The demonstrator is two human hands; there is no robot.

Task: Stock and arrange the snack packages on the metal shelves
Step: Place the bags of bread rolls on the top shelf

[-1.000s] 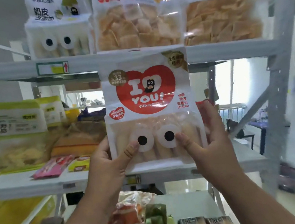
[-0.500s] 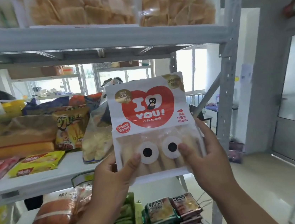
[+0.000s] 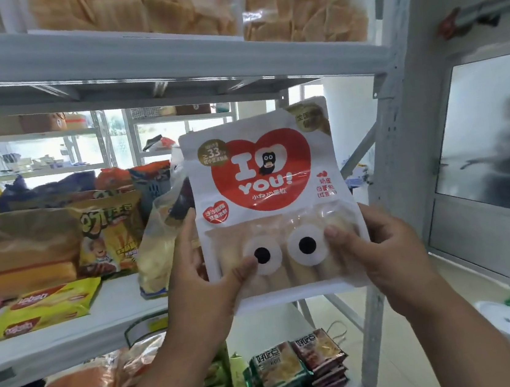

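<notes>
While two bare hands hold it, one white snack pouch with a red heart and two cartoon eyes point(image 3: 276, 203) stands upright in front of the right end of the grey metal middle shelf point(image 3: 72, 338).

The pouch's long axis runs vertically, top edge up and leaning slightly left, printed face toward the camera, clear of the shelf. The left hand point(image 3: 202, 283) grips its lower left edge, thumb pressed beside one eye; the right hand point(image 3: 386, 251) grips the lower right edge, thumb on the clear window. On the grey metal top shelf point(image 3: 166, 53) stand two clear bags of golden chips point(image 3: 304, 4). One flat yellow wafer packet point(image 3: 43, 307) lies on the middle shelf, with one yellow cartoon-printed bag point(image 3: 109, 233) standing behind it. Below sit two stacks of small dark packets point(image 3: 297, 368).
</notes>
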